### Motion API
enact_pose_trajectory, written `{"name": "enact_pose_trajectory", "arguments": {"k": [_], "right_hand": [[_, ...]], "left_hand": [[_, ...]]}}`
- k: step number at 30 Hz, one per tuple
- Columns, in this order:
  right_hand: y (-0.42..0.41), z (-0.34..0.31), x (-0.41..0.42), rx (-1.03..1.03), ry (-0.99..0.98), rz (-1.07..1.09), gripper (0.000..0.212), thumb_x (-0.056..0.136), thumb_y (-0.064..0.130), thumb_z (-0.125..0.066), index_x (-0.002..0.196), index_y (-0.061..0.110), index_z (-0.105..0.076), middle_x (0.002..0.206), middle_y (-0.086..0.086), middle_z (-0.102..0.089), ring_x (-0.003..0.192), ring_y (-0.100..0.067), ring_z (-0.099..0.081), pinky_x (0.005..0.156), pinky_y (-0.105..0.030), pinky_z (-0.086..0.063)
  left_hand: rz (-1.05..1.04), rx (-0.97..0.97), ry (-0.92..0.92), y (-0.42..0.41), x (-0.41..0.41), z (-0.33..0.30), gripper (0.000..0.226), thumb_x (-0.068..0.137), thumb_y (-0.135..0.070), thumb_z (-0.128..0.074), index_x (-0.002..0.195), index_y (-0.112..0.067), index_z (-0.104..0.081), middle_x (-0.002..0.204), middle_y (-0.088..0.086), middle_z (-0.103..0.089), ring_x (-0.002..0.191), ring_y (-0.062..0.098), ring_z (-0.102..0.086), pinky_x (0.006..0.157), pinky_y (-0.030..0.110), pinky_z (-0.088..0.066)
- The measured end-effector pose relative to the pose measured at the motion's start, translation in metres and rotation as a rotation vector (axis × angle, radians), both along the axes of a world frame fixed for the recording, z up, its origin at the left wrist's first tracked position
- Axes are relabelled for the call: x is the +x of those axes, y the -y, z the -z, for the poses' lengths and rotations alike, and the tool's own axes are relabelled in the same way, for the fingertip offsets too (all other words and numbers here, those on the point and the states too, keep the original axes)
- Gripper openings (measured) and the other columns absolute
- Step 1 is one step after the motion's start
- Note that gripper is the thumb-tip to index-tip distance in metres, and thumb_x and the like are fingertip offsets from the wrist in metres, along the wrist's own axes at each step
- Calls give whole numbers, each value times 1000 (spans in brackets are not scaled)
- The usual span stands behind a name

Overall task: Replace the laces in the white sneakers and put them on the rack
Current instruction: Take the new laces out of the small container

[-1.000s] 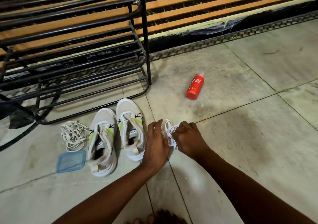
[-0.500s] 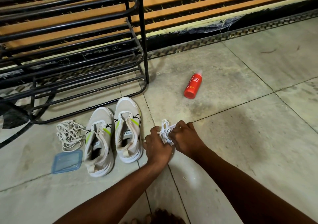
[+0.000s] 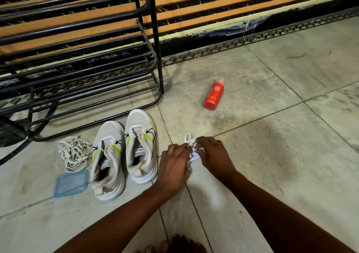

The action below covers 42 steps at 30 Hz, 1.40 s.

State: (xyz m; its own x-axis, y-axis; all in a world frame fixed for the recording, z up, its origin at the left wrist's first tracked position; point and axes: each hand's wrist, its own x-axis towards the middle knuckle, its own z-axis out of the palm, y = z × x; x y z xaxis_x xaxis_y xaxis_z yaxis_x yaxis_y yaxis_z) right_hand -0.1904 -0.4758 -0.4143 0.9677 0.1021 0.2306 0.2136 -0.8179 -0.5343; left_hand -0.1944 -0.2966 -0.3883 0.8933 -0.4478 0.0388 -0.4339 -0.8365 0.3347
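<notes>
Grey floor tiles carry our white sneakers lower left, unlaced below the rack, while our left hand and right hand, now spread slightly apart, pinch the fresh laces, loosening the bundle for threading.

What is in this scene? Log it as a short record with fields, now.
left hand: grip on the bundle of white laces
right hand: pinching the same bundle from the other side
sneakers: two, side by side on the floor, toes toward the rack, no laces in them
rack: black metal, no shoes on the visible shelves
old laces: loose pile left of the sneakers
blue lid: flat on the floor, below the pile
red bottle: lying on its side, right of the rack
</notes>
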Motion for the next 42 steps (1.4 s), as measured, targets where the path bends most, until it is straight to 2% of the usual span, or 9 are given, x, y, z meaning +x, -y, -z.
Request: {"name": "enact_pose_trajectory", "arguments": {"k": [5, 8, 12, 16, 23, 27, 36, 40, 42], "right_hand": [[1, 0, 5, -64, 87, 17, 26, 87, 17, -67, 112, 11, -66, 99, -5, -59, 87, -27, -53, 74, -38, -46], [2, 4, 10, -212, 70, -55, 24, 78, 8, -71, 100, 19, -72, 98, 0, -58, 84, -25, -54, 67, -35, -42], [2, 5, 13, -372, 39, -58, 32, 60, 3, -80, 79, 26, -70, 86, 10, -59, 86, -22, -53, 69, -32, -30], [0, 2, 16, -450, -1, -71, 28, 59, 7, -85, 68, 27, -67, 79, 10, -57, 86, -21, -51, 68, -33, -26], [-2, 1, 15, -225, -30, 54, 38, 67, 17, -86, 95, 18, -60, 97, 0, -56, 89, -28, -55, 72, -41, -44], [3, 3, 16, -98, -56, 1, 53, 72, 2, -73, 122, 15, -60, 114, -2, -57, 97, -27, -53, 75, -39, -46], [10, 9, 11, -396, 104, -191, 34, 67, 6, -73, 98, 20, -72, 102, 6, -64, 99, -24, -53, 73, -35, -37], [2, 7, 14, -581, 64, -248, 38, 55, 8, -72, 90, 21, -73, 97, 7, -61, 97, -24, -53, 71, -35, -35], [-2, 5, 16, -621, 49, -255, 40, 55, 9, -71, 92, 23, -75, 96, 9, -61, 96, -24, -57, 71, -36, -34]], "left_hand": [[89, 181, -17, -2, 0, -1, 66, 80, -33, -35, 138, -21, -62, 142, -2, -61, 119, 26, -54, 88, 43, -47], [80, 127, -6, -1, 0, -1, 66, 78, -32, -30, 133, -21, -65, 134, -3, -66, 113, 26, -58, 85, 42, -49], [8, 0, -18, -3, 2, 3, 45, 86, -21, -55, 130, -18, -58, 121, 1, -66, 108, 27, -60, 85, 41, -49], [-81, -118, -42, -4, 8, 6, 43, 95, -30, -43, 133, -16, -56, 119, 4, -67, 107, 28, -62, 87, 45, -52], [-23, -20, -12, -2, 18, 6, 20, 93, -22, -53, 110, -22, -64, 102, -1, -69, 96, 27, -62, 76, 41, -49], [25, 43, 8, -3, 22, 12, 28, 86, -25, -57, 109, -24, -74, 111, -6, -68, 99, 25, -60, 74, 39, -51], [-98, -232, -97, -3, 23, 24, 8, 92, -9, -62, 96, -11, -68, 97, -12, -57, 86, 7, -57, 66, 31, -51], [-98, -245, -61, -5, 32, 21, 35, 90, -12, -61, 123, -24, -66, 114, -12, -54, 91, 9, -63, 73, 32, -54], [-66, -220, -71, -7, 35, 18, 34, 86, -11, -62, 114, -29, -70, 110, -11, -53, 90, 14, -62, 69, 34, -55]]}}
